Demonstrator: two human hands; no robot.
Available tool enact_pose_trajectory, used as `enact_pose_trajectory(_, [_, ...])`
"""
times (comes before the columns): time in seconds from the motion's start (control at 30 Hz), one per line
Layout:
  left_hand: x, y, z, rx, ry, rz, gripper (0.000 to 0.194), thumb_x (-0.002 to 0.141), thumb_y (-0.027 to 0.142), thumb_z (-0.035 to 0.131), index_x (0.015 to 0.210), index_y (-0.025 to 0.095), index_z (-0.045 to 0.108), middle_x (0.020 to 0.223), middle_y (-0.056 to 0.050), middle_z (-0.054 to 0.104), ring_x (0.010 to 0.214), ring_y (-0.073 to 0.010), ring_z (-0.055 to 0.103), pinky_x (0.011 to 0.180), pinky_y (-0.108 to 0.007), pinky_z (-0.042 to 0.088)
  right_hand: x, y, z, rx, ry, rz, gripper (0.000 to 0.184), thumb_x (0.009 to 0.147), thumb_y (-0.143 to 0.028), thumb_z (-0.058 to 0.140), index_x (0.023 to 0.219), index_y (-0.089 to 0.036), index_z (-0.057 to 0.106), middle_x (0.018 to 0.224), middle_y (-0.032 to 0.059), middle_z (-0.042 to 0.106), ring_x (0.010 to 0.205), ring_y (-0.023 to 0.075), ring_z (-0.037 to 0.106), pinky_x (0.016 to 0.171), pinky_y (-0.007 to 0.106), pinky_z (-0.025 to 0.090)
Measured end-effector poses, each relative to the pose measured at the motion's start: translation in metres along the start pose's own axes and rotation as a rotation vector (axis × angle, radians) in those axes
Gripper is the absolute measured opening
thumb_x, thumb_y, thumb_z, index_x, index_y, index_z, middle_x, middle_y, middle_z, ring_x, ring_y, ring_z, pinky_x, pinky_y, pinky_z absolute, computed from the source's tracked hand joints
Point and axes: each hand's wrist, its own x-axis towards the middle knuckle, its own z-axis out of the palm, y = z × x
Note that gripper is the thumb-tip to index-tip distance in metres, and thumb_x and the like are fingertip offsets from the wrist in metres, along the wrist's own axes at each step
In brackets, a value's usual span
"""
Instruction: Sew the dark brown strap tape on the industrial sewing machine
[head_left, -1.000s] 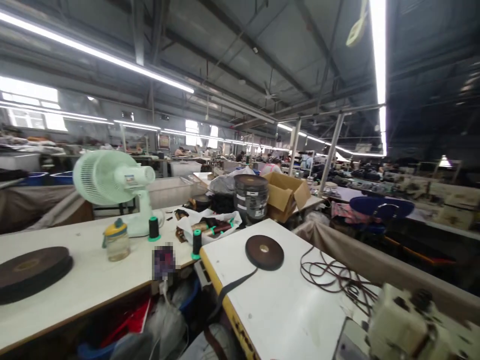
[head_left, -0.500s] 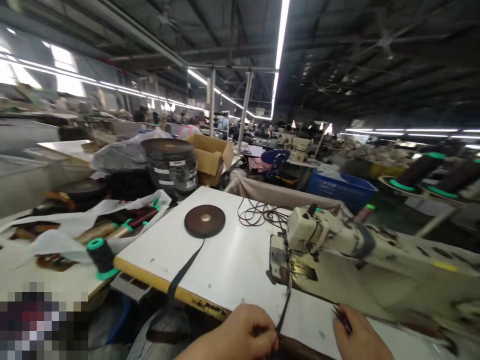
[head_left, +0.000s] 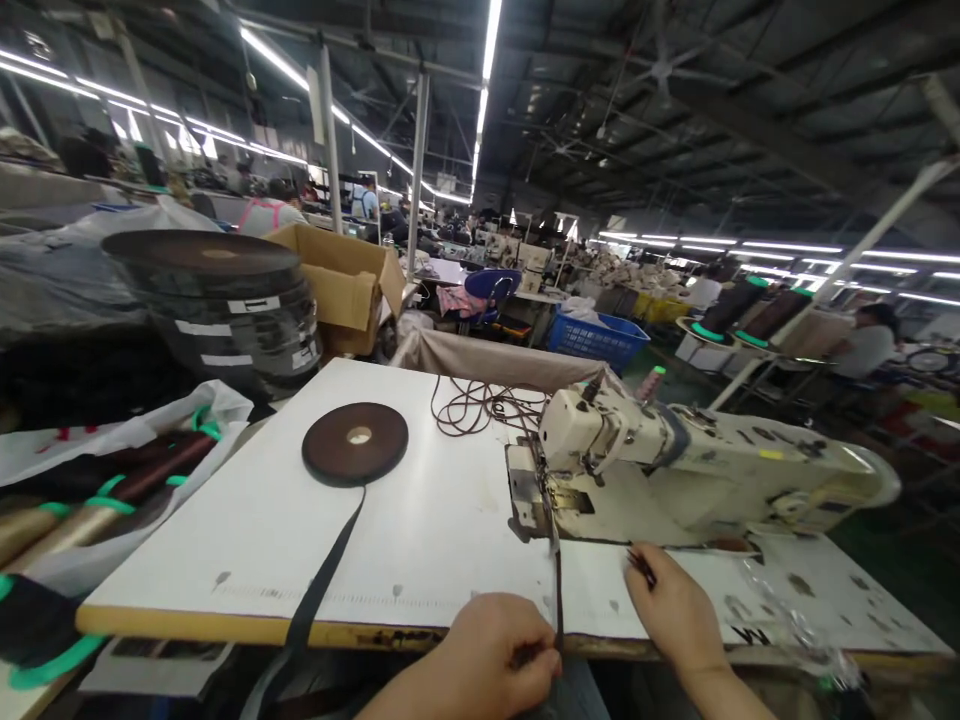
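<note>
At the table's front edge my left hand [head_left: 499,650] is closed, its fingers pinched on a narrow dark strip [head_left: 558,590]. That strip runs up from the hand to the presser foot area of a cream sewing machine [head_left: 600,440]. My right hand [head_left: 675,605] is curled round a small dark pointed tool [head_left: 642,568], above the white table just in front of the machine; its exact kind is hard to make out. A flat brown roll of tape [head_left: 330,450] lies on the left of the table, its dark tape end [head_left: 322,590] hanging over the front edge.
Loose brown cord [head_left: 469,410] lies coiled behind the machine's needle. Large stacked tape rolls [head_left: 225,320] and a cardboard box [head_left: 352,285] stand at the left back. Thread cones [head_left: 727,312] rise at the right. A blue crate [head_left: 596,340] sits beyond.
My view has turned to the right and the table appears shifted left, with more of the machine showing. Both hands keep their closed holds.
</note>
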Motion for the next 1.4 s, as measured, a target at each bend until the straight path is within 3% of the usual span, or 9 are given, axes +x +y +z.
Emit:
enact_pose_trajectory(0.2, [-0.004, -0.010, 0.000, 0.128, -0.052, 0.122, 0.015, 0.087, 0.027, 0.072, 0.076, 0.023, 0.064, 0.078, 0.003, 0.071, 0.083, -0.0152, 0.064, 0.072, -0.025, 0.041, -0.001, -0.003, -0.002, 0.009, 0.009, 0.001, 0.030, 0.091, -0.037, 0.042, 0.092, -0.022, 0.069, 0.082, 0.0074, 0.077, 0.075, 0.0259, 0.074, 0.070, 0.035, 0.052])
enact_pose_trajectory(0.43, [-0.006, -0.016, -0.005, 0.094, -0.128, 0.198, 0.015, 0.089, 0.023, 0.067, 0.076, 0.023, 0.060, 0.077, 0.001, 0.071, 0.083, -0.0162, 0.063, 0.076, -0.026, 0.043, -0.001, -0.005, -0.005, 0.007, 0.004, -0.001, 0.027, 0.091, -0.035, 0.044, 0.092, -0.022, 0.068, 0.083, 0.0066, 0.077, 0.075, 0.0238, 0.073, 0.071, 0.033, 0.052])
enact_pose_trajectory(0.77, [-0.006, -0.011, -0.011, 0.025, -0.128, 0.236, 0.027, 0.089, 0.020, 0.068, 0.071, 0.022, 0.048, 0.075, 0.003, 0.067, 0.080, -0.0148, 0.060, 0.074, -0.024, 0.041, -0.001, -0.008, -0.007, 0.005, 0.014, -0.010, 0.028, 0.090, -0.035, 0.045, 0.090, -0.022, 0.069, 0.084, 0.0073, 0.077, 0.077, 0.0242, 0.073, 0.071, 0.032, 0.052])
enact_pose_trajectory(1.17, [-0.009, -0.005, -0.014, 0.011, -0.085, 0.206, 0.020, 0.096, 0.025, 0.065, 0.076, 0.022, 0.064, 0.079, 0.000, 0.071, 0.083, -0.0165, 0.065, 0.077, -0.025, 0.046, 0.000, -0.007, -0.007, -0.044, -0.015, -0.043, 0.029, 0.092, -0.037, 0.044, 0.088, -0.022, 0.068, 0.085, 0.0068, 0.077, 0.075, 0.0228, 0.071, 0.069, 0.031, 0.049])
enact_pose_trajectory(1.4, [-0.006, -0.005, -0.015, 0.000, -0.079, 0.211, 0.022, 0.093, 0.023, 0.067, 0.071, 0.022, 0.061, 0.074, 0.000, 0.067, 0.079, -0.0157, 0.063, 0.076, -0.024, 0.046, -0.001, -0.005, -0.006, -0.039, -0.004, -0.051, 0.030, 0.094, -0.039, 0.044, 0.090, -0.022, 0.069, 0.084, 0.0064, 0.076, 0.075, 0.0230, 0.070, 0.068, 0.031, 0.049])
